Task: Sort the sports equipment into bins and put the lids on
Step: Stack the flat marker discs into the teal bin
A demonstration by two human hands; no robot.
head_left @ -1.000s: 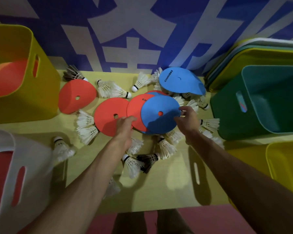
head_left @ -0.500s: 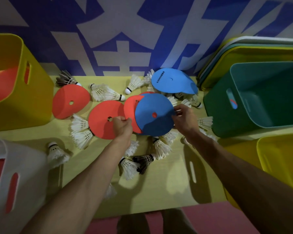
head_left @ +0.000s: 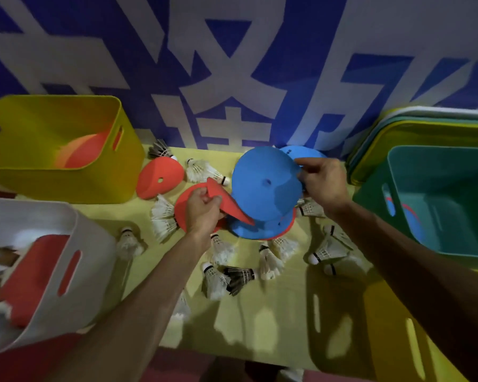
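Note:
My right hand (head_left: 324, 183) grips the edge of a blue flat disc (head_left: 262, 186) and holds it tilted above the table. My left hand (head_left: 202, 212) pinches a red disc (head_left: 226, 204) lifted edge-on. Under them lie another blue disc (head_left: 260, 228) and a red disc (head_left: 186, 197). A further red disc (head_left: 159, 177) lies to the left, and a blue one (head_left: 301, 153) shows behind. Several white shuttlecocks (head_left: 268, 261) are scattered around, with a dark one (head_left: 239, 277) among them.
A yellow bin (head_left: 53, 183) at the left holds red discs. A white bin (head_left: 75, 244) stands at the near left and a green bin (head_left: 370, 199) at the right. Stacked lids (head_left: 414, 119) lean behind it. A yellow bin (head_left: 392, 326) is at the near right.
Both hands have lifted their discs: the right raised the blue disc off the pile, the left tilted the red disc up on edge. The camera view shifted up and left.

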